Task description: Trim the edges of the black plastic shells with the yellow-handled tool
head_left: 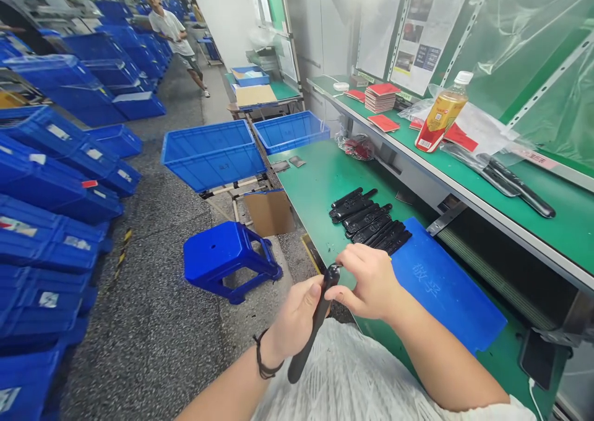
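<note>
Off the near edge of the counter point(309, 192), the left hand point(294, 316) gripped the black handle point(317, 325) while the right hand point(369, 278) pinched its end, so slack fingers risked dropping it.

The long, black, plastic-looking bar point(310, 340) is matt along its shaft and glossy at its rounded end. The flat, black, plastic-looking strips point(366, 221) show a glossy finish. The flat green tabletop point(315, 182) is smooth with a low sheen. The rectangular blue plastic sheet point(450, 291) is smooth and satin. The square-seated blue plastic stool point(227, 254) is glossy. The flat brown cardboard panel point(269, 213) is matt.
</note>
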### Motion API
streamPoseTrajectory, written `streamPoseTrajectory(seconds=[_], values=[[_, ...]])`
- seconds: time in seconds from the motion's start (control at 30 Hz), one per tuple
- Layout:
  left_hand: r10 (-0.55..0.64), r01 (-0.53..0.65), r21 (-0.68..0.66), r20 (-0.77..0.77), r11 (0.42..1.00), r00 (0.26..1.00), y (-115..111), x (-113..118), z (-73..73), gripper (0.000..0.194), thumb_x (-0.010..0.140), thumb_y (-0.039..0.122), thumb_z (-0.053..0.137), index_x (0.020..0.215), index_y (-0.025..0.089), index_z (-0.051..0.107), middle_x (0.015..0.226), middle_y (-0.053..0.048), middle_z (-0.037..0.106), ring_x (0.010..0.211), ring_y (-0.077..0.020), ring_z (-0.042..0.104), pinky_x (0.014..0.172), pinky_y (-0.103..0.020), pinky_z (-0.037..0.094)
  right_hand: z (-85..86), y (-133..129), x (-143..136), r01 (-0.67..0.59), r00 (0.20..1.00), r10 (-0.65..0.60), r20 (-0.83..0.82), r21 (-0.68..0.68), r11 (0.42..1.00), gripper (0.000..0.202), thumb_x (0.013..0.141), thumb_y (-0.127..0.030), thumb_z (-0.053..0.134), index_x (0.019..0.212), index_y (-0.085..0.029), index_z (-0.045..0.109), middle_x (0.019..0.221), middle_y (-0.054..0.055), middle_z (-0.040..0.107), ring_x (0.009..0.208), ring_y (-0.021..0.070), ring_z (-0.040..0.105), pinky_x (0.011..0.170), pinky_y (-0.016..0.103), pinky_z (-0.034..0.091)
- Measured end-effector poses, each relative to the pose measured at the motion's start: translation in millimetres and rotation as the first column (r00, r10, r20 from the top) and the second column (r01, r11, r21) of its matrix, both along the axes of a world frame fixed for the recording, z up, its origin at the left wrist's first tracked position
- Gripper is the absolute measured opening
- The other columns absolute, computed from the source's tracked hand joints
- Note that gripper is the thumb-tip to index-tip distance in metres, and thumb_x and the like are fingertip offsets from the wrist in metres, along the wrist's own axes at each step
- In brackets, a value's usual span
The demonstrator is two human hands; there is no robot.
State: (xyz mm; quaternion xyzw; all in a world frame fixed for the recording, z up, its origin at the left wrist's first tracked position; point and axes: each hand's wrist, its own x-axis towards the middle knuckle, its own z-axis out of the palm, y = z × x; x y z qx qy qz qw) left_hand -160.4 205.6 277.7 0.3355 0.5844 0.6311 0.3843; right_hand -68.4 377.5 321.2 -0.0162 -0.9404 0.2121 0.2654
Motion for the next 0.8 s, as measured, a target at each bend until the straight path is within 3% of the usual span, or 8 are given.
streamPoseTrajectory(seconds=[0.23, 0.5, 0.6, 0.8], values=[[0.048, -0.046, -0.035, 0.033, 0.998, 0.998, 1, 6, -2.3, 0.057, 0.104, 0.068, 0.039, 0.077, 0.019, 0.052, 0.060, 0.001, 0.045, 0.054, -0.0119, 0.033, 0.052, -0.027, 0.028, -2.8, 1, 3, 0.039, 0.998, -0.032, -0.057, 0.143, 0.989, 0.064, 0.104, -0.073, 0.035, 0.067, -0.022, 0.044, 0.064, 0.000, 0.045, 0.061, 0.0146, 0.031, 0.058, 0.034, 0.018], [0.124, -0.121, -0.083, 0.032, 0.989, 0.992, 12, 12, -6.3, 0.058, 0.104, 0.068, 0.036, 0.076, 0.019, 0.052, 0.059, 0.001, 0.047, 0.054, -0.0120, 0.036, 0.053, -0.027, 0.029, -15.6, -9, 9, 0.194, 0.976, -0.161, -0.143, 0.257, 0.947, 0.056, 0.109, -0.060, 0.033, 0.071, -0.023, 0.049, 0.068, 0.003, 0.048, 0.064, 0.0184, 0.033, 0.060, 0.036, 0.020], [0.152, -0.150, -0.082, 0.015, 0.985, 0.988, 18, 13, -1.1, 0.060, 0.104, 0.069, 0.037, 0.074, 0.019, 0.053, 0.060, 0.001, 0.048, 0.056, -0.0127, 0.038, 0.056, -0.027, 0.032, -19.6, -12, 11, 0.185, 0.979, -0.155, -0.135, 0.255, 0.949, 0.057, 0.109, -0.061, 0.029, 0.071, -0.023, 0.048, 0.068, 0.004, 0.048, 0.065, 0.0189, 0.033, 0.061, 0.036, 0.021], [0.313, -0.316, -0.065, -0.048, 0.947, 0.949, 26, 8, 5.9, 0.066, 0.096, 0.078, 0.046, 0.069, 0.018, 0.055, 0.067, -0.001, 0.051, 0.063, -0.0147, 0.040, 0.060, -0.028, 0.036, -28.0, -23, 17, 0.083, 0.996, -0.075, -0.041, 0.235, 0.968, 0.063, 0.106, -0.070, 0.027, 0.077, -0.022, 0.054, 0.070, 0.004, 0.050, 0.066, 0.0194, 0.034, 0.061, 0.036, 0.018]])
